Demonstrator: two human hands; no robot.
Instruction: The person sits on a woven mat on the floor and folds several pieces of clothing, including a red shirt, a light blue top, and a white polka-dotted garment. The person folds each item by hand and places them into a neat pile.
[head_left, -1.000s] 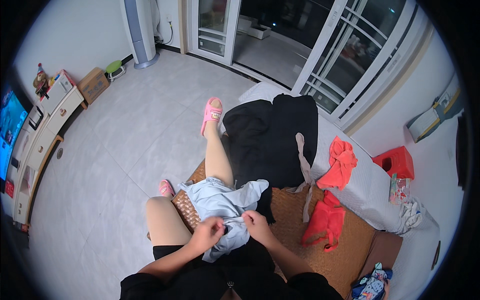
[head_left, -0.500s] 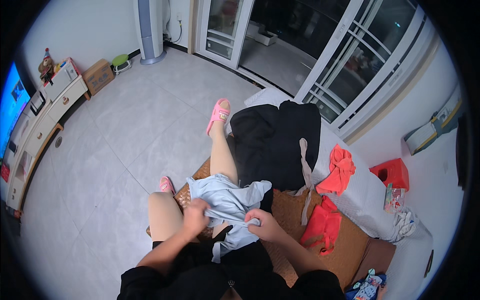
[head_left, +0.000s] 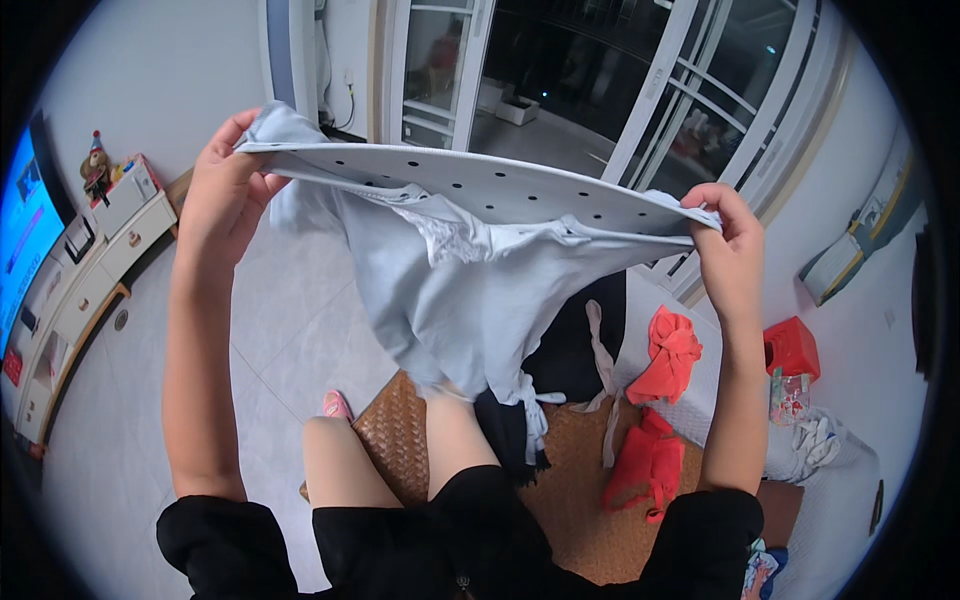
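I hold a thin light blue garment (head_left: pixel 450 300) stretched wide in front of me at about chest height. My left hand (head_left: pixel 222 195) is closed on one end of its upper edge, and my right hand (head_left: pixel 730 235) grips the opposite end. Between them the edge is pulled nearly straight, showing an inner side with dark dots. White lace trim sits near the middle, and the cloth hangs in folds toward my knees. A narrow tie dangles at its lower right. Whether it is a top or another kind of garment I cannot tell.
On the woven mat (head_left: pixel 580 510) to my right lies a red strapped cloth item (head_left: pixel 645 465). Beyond it are black cloth (head_left: pixel 585 340), a beige strap (head_left: pixel 606 375), a red knotted cloth (head_left: pixel 665 355) and a red plastic stool (head_left: pixel 792 348). A low cabinet (head_left: pixel 120 255) stands at left.
Both hands have risen from my lap and moved far apart. The light blue garment, bunched on my legs before, is now lifted and spread out between them.
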